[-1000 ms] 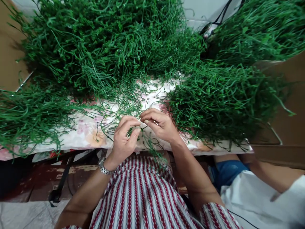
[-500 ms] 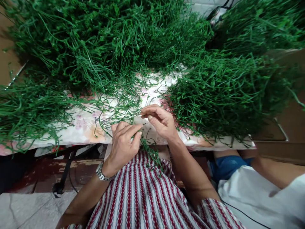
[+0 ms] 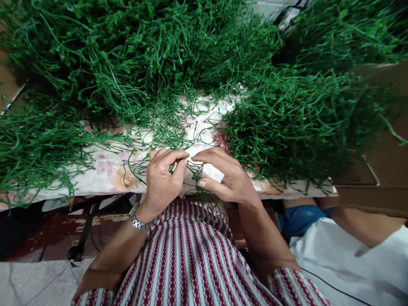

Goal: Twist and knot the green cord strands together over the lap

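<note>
1. The left hand (image 3: 164,180) is palm-down in front of the body, its thumb and forefinger tips drawn close together, pinching a small bunch of green stems (image 3: 195,171).
2. The bunch is between the two hands, over the near edge of the flowered cloth (image 3: 105,180); its thin stems hang down toward the striped clothing (image 3: 188,259).
3. The right hand (image 3: 231,175) is curved around the other side of the bunch, thumb set well apart from the fingers, leaving a wide gap. The fingertips come near the left hand's; whether they touch any stem, I cannot tell.
4. Loose stems (image 3: 172,131) lie scattered on the cloth just beyond the hands.
5. A large green heap (image 3: 137,55) rises behind them, with a smaller pile (image 3: 35,146) on the left and another pile (image 3: 290,123) on the right. A further heap (image 3: 357,36) fills the upper right corner.
6. A metal watch (image 3: 137,217) is on the left wrist.
7. At the right, another person's arm (image 3: 353,224) and blue shorts (image 3: 298,219) show, below brown cardboard (image 3: 390,170).
</note>
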A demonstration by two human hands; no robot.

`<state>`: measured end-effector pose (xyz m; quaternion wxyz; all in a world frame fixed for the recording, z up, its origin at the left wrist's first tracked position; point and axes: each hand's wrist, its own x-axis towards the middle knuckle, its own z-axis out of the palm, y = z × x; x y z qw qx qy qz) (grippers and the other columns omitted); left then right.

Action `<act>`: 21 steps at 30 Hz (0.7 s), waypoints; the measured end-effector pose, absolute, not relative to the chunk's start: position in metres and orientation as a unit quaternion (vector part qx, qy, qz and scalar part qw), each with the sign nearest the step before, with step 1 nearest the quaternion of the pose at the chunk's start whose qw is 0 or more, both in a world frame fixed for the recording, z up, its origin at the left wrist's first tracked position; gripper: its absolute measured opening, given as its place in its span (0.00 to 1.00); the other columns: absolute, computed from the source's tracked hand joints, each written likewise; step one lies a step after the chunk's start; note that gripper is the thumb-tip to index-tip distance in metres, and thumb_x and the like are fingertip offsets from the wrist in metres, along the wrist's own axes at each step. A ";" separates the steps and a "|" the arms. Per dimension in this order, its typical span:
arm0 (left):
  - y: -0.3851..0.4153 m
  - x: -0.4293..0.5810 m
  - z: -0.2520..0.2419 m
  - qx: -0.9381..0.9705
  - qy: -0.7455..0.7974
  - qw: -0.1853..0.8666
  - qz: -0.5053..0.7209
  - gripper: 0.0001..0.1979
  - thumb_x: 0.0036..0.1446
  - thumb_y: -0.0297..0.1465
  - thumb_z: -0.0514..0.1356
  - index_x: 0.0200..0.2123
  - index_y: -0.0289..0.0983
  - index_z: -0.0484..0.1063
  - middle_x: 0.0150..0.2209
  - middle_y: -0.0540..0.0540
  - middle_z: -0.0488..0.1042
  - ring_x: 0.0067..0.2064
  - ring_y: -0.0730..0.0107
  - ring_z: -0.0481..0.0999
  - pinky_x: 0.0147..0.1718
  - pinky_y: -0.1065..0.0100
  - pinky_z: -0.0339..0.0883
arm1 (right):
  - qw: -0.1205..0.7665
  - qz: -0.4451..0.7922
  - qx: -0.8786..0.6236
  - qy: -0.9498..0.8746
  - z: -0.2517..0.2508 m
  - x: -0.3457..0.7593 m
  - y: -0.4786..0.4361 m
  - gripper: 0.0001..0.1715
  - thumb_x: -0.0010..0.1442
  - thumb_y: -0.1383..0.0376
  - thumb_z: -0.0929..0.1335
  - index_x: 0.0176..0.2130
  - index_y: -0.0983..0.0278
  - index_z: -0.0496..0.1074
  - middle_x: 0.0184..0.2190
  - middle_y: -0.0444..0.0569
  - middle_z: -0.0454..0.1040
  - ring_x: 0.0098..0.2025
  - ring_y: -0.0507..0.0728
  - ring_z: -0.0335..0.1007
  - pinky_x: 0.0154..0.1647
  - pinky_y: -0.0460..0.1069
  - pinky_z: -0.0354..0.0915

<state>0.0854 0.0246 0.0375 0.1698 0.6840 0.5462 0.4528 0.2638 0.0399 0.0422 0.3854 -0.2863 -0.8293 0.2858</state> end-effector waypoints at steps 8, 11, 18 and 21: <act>0.026 0.080 0.036 0.664 0.556 0.188 0.463 0.06 0.54 0.27 0.56 0.32 0.38 0.74 0.28 0.51 0.74 0.33 0.70 0.71 0.37 0.65 0.62 | 0.358 0.281 -0.324 -0.829 0.030 0.264 0.042 0.09 0.60 0.68 0.63 0.41 0.67 0.70 0.33 0.50 0.73 0.36 0.52 0.68 0.39 0.48 0.64; 0.021 0.080 0.036 0.692 0.549 0.120 0.453 0.09 0.53 0.27 0.57 0.38 0.37 0.73 0.34 0.47 0.71 0.38 0.66 0.71 0.40 0.62 0.62 | 0.379 0.287 -0.333 -0.815 0.027 0.260 0.040 0.09 0.60 0.69 0.64 0.41 0.67 0.70 0.34 0.50 0.73 0.37 0.52 0.69 0.40 0.48 0.65; 0.009 0.085 0.028 0.777 0.500 0.053 0.378 0.09 0.51 0.26 0.59 0.37 0.37 0.71 0.39 0.43 0.69 0.42 0.60 0.68 0.43 0.57 0.59 | 0.428 0.295 -0.359 -0.775 0.022 0.250 0.036 0.08 0.60 0.68 0.64 0.39 0.65 0.71 0.32 0.48 0.74 0.35 0.51 0.70 0.38 0.46 0.65; 0.010 0.086 0.024 0.773 0.507 0.062 0.375 0.06 0.51 0.24 0.58 0.35 0.37 0.71 0.38 0.43 0.70 0.42 0.61 0.67 0.42 0.57 0.58 | 0.436 0.299 -0.365 -0.767 0.021 0.247 0.035 0.08 0.60 0.67 0.65 0.39 0.65 0.71 0.33 0.48 0.74 0.35 0.51 0.70 0.38 0.46 0.66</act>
